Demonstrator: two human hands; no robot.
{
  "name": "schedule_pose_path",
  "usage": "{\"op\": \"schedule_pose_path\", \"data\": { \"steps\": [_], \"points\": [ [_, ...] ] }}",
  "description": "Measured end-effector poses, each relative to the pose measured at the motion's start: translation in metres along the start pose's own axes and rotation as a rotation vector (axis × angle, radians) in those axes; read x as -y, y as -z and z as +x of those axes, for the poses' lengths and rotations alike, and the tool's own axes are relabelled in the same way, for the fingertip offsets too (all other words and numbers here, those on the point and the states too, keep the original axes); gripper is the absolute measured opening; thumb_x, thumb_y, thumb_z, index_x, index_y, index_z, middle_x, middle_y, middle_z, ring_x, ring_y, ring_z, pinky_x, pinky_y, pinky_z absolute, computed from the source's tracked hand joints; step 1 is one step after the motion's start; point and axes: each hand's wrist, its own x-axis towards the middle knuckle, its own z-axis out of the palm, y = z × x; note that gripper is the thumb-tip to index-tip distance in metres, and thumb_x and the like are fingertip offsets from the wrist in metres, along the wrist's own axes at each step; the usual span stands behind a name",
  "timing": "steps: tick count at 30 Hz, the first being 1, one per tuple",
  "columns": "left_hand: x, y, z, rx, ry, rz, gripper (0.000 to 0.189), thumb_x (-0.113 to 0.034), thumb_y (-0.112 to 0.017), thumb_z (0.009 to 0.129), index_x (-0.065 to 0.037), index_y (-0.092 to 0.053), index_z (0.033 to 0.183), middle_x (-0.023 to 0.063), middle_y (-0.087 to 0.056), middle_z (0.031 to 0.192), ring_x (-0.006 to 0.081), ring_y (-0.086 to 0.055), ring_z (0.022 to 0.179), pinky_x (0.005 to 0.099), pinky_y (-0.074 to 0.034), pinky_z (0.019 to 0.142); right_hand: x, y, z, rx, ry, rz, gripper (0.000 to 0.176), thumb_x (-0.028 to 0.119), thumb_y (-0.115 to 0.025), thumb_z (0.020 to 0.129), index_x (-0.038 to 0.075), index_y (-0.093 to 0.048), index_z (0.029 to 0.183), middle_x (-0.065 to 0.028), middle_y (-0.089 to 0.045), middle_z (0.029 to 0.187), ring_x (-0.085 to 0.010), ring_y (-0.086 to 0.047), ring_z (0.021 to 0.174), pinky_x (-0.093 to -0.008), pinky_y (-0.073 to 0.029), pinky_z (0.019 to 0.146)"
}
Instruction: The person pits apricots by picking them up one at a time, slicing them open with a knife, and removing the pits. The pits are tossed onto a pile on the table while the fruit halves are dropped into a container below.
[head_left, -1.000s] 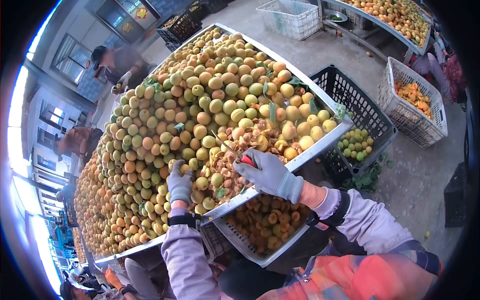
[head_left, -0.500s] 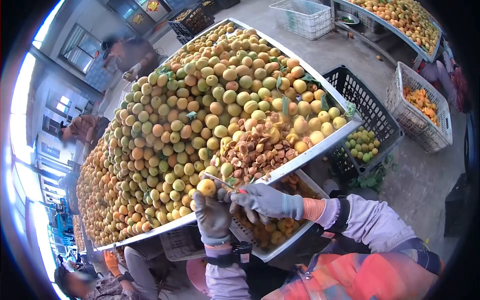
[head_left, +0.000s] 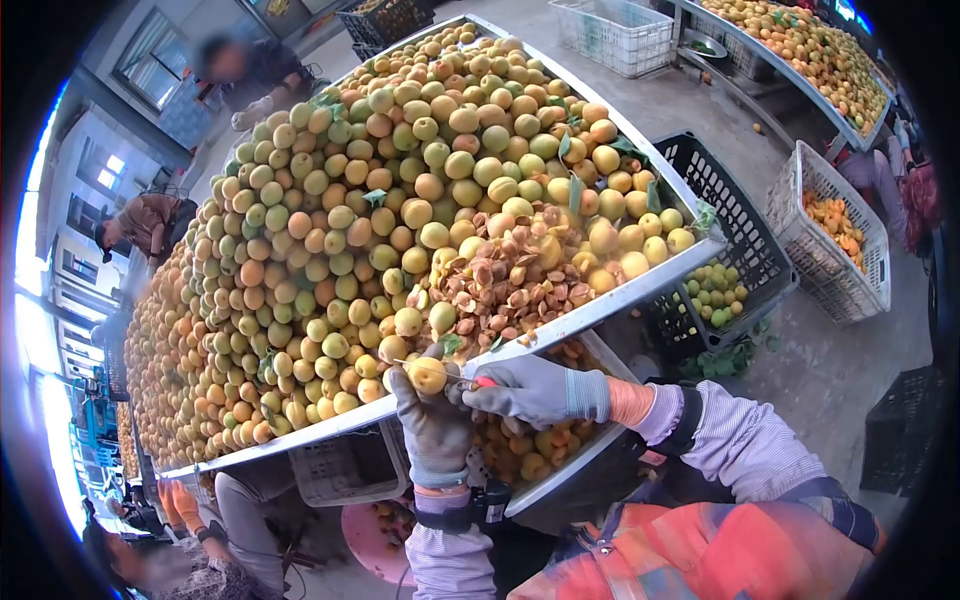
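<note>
Apricot [head_left: 428, 375] sits pinched in the left hand [head_left: 433, 428], fingers curled tight, just below the desk [head_left: 620, 298] rim. The right hand [head_left: 535, 390] fingers grip a red-handled knife [head_left: 484, 381] touching it.

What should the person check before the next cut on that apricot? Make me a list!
1. Hold on the apricot: ok, the left hand wraps it from below.
2. Hold on the knife: ok, the right hand is closed on its red handle.
3. Blade on the fruit: ok, it lies across the apricot.
4. Left fingers away from the edge: cannot tell, too small to see.
5. The crate under the hands: ok, it sits below the table rim and holds cut fruit.
</note>
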Motion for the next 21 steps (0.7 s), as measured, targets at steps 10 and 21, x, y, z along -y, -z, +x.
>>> {"op": "schedule_pose_path", "data": {
  "steps": [10,21],
  "points": [
    [-0.002,0.004,0.002,0.169,0.013,-0.106,0.054,-0.049,-0.035,0.094,-0.002,-0.05,0.116,0.0057,-0.061,0.093,0.0159,-0.056,0.087,0.0297,-0.046,0.082,0.001,0.001,-0.001,0.044,-0.049,-0.062,0.043,0.05,-0.051,0.088,0.007,-0.049,0.08,0.0001,-0.048,0.055,-0.0076,-0.045,0.043,-0.0216,-0.036,0.037],
    [0.001,0.01,0.007,-0.01,-0.093,-0.022,0.054,-0.049,-0.044,0.091,0.0,-0.052,0.112,0.0068,-0.061,0.083,0.0162,-0.056,0.076,0.0301,-0.047,0.07,0.006,-0.001,-0.005,0.02,-0.132,0.005,0.047,0.053,-0.051,0.087,0.006,-0.054,0.083,-0.0004,-0.047,0.054,-0.0072,-0.044,0.04,-0.0201,-0.034,0.035]
  ]
}}
